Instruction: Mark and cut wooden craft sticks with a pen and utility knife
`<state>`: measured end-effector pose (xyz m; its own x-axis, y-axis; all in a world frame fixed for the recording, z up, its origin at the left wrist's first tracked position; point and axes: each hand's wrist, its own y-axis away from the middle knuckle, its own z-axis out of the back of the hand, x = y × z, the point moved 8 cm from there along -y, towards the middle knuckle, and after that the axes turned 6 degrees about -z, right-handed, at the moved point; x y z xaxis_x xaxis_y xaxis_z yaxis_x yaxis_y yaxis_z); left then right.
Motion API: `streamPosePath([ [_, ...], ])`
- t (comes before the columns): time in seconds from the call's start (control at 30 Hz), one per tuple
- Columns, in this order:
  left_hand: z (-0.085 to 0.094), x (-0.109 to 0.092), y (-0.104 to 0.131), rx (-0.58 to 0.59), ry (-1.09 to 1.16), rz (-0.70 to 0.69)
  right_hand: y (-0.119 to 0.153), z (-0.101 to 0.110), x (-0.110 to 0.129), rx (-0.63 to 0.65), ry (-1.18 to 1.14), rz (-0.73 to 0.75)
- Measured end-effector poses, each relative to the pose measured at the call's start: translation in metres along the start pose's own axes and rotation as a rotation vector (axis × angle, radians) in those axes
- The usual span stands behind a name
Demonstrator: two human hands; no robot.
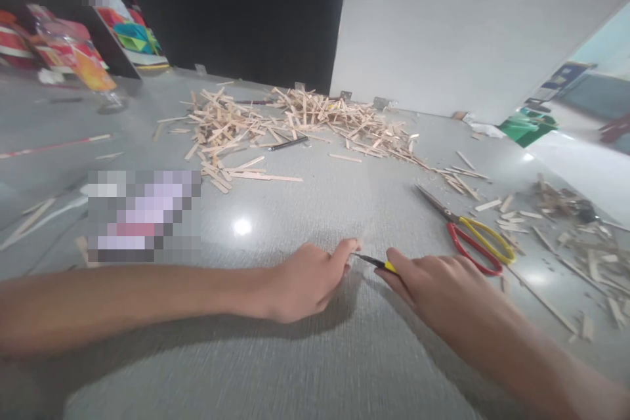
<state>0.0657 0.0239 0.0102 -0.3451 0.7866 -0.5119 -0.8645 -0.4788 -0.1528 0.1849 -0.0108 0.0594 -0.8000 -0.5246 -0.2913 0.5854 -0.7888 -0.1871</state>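
Observation:
My right hand is wrapped round a yellow-and-black craft knife, its thin dark blade pointing left. The blade's tip is at the fingertips of my left hand, which is closed in a pinch just above the grey table. Whatever those fingers hold is too small and hidden to make out. Beyond my right hand lie scissors with one red and one yellow handle, their blades pointing away to the left.
Piles of flat wooden sticks spread along the back, against black and white panels. Cut stick scraps lie at the right. A black pen-like object rests before the piles. A bottle stands back left, near a blurred-out rectangular item.

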Motion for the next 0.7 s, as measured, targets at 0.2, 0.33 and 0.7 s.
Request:
streamPosePath([
  [0.2,-0.001,0.003,0.0,-0.022,-0.042,0.021,-0.004,-0.008,-0.004,0.051,-0.063,-0.025],
  [0.33,-0.002,0.004,0.002,-0.031,-0.059,0.025,-0.007,-0.009,-0.005,0.064,-0.03,0.001],
  [0.7,-0.004,0.005,0.005,-0.087,-0.085,0.042,-0.01,-0.007,-0.003,0.091,-0.034,-0.011],
])
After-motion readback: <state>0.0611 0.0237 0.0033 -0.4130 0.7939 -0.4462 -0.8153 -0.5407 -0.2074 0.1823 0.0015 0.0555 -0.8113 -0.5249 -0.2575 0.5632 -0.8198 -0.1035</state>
